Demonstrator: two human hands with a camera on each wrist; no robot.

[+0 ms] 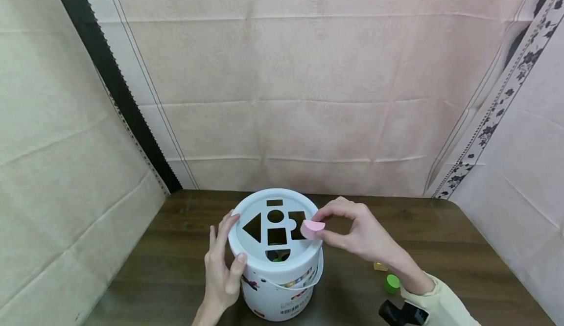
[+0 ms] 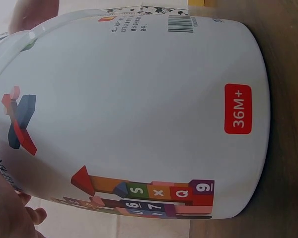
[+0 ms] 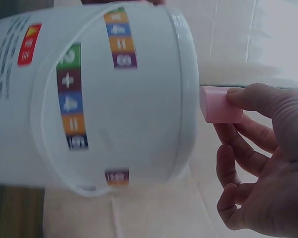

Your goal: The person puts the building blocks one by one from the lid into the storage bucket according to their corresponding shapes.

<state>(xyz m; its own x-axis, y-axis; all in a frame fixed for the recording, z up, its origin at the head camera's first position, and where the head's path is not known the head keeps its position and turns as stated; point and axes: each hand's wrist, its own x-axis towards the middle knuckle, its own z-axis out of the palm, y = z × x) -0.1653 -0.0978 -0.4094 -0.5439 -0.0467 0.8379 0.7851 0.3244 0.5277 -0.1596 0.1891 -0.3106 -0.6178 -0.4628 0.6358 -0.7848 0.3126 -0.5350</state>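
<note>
A white bucket (image 1: 269, 294) with printed pictures stands on the table, its handle hanging at the front right. Its pale lid (image 1: 251, 210) has holes of several shapes. My left hand (image 1: 222, 267) grips the lid's left edge, thumb at the front and fingers over the rim. Between thumb and fingertips, my right hand (image 1: 361, 230) pinches a pink half-cylinder block (image 1: 310, 229) at the lid's right side, flat face up. In the right wrist view the pink block (image 3: 222, 105) is close beside the lid rim; whether they touch I cannot tell.
On the brown wooden table (image 1: 176, 267), a green block (image 1: 391, 283) and a yellow block (image 1: 380, 267) lie under my right forearm. A little green shows through the lid's front hole. Pale cloth (image 1: 308, 61) hangs behind and at both sides.
</note>
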